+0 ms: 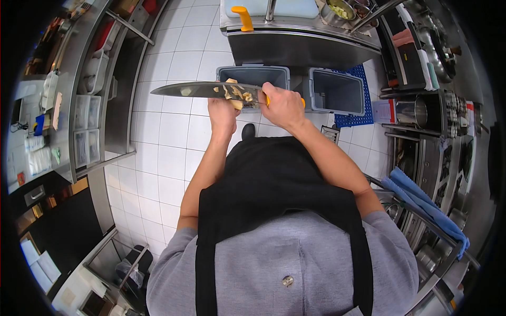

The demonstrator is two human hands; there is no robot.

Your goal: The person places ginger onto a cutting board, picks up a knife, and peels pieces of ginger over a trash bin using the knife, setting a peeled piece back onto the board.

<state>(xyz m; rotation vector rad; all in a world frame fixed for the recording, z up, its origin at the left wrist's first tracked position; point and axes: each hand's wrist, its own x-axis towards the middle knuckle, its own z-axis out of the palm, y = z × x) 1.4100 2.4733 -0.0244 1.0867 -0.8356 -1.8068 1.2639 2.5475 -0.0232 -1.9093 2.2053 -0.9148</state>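
Observation:
My right hand [283, 105] is closed around the yellow handle of a large kitchen knife [203, 89], whose broad blade points left. Several pale scraps [247, 96] cling to the blade's face. My left hand [223, 115] grips a pale yellow, peeled-looking piece of food [235, 104]. The blade crosses in front of this piece and hides its middle, so I cannot tell its exact kind. Both hands are held over the near part of a grey plastic bin [253, 70], which the knife and hands partly cover.
A second grey bin [337, 90] stands to the right on a blue mat [360, 79]. Ahead is a steel counter [305, 45] with a pale cutting board [295, 8], a yellow handle [243, 19] and a bowl of chopped food [340, 11]. Steel shelving [113, 79] lines the left.

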